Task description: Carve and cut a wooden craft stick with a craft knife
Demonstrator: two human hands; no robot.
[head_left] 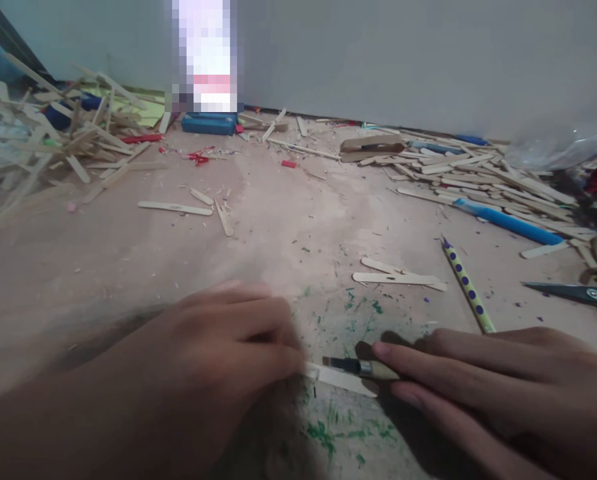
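My left hand (218, 353) rests low on the floor, blurred, its fingertips pinching one end of a pale wooden craft stick (341, 380). From the right, my right hand (483, 380) grips a small paintbrush (358, 366) with a dark bristle tip and a metal ferrule. The brush tip lies on the stick. Green paint smears (348, 313) mark the floor around the stick.
Heaps of wooden sticks lie at the far left (53, 140) and far right (478, 173). A spotted pencil (466, 283), a blue pen (508, 223), scissors (568, 292), two loose sticks (396, 277) and a blue box (209, 123) by the wall are nearby.
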